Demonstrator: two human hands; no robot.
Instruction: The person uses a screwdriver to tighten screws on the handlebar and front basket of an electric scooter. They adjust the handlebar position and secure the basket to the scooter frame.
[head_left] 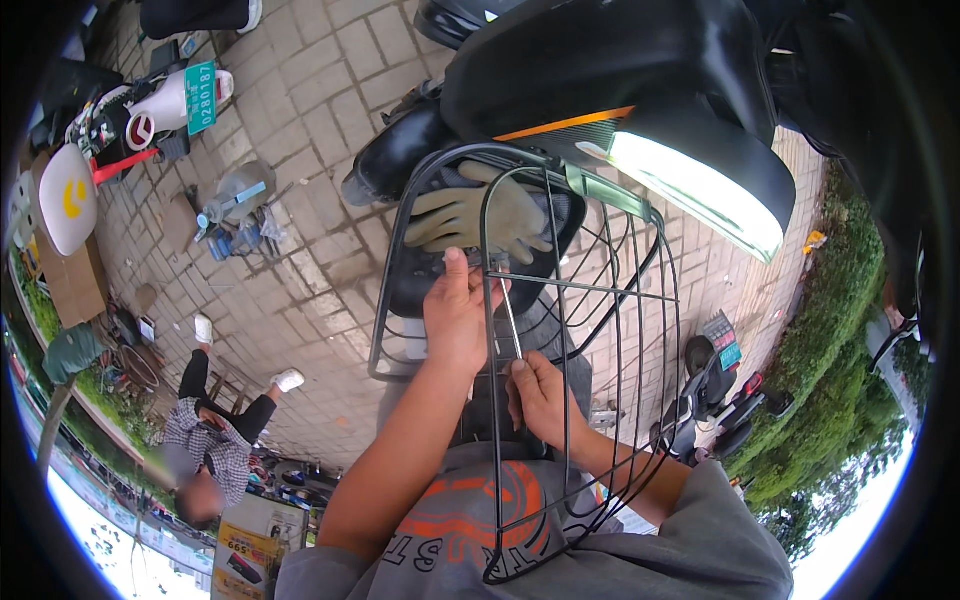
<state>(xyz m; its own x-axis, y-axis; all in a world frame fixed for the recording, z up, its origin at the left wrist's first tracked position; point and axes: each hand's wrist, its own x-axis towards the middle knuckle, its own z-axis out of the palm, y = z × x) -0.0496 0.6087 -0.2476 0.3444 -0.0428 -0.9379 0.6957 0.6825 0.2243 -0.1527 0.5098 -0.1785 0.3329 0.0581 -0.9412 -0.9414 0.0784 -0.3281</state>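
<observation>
My left hand (455,315) has its thumb raised and fingers curled at the top end of a thin metal shaft (513,322); exactly what they grip is hidden. My right hand (536,398) is closed round the lower end of that shaft, likely a screwdriver, whose handle is mostly hidden. Both hands are among the bars of a black wire basket (620,296), which stands tilted in front of my body. Behind the bars, just beyond my left thumb, a beige work glove (445,220) lies on a black padded surface (415,270).
A black scooter (610,70) with a lit lamp fills the top. Parked scooters (160,105) stand left and right (715,390). Tools and containers (240,215) lie on the paving (300,120). A seated person (210,435) is at lower left. Hedges (820,340) border the right.
</observation>
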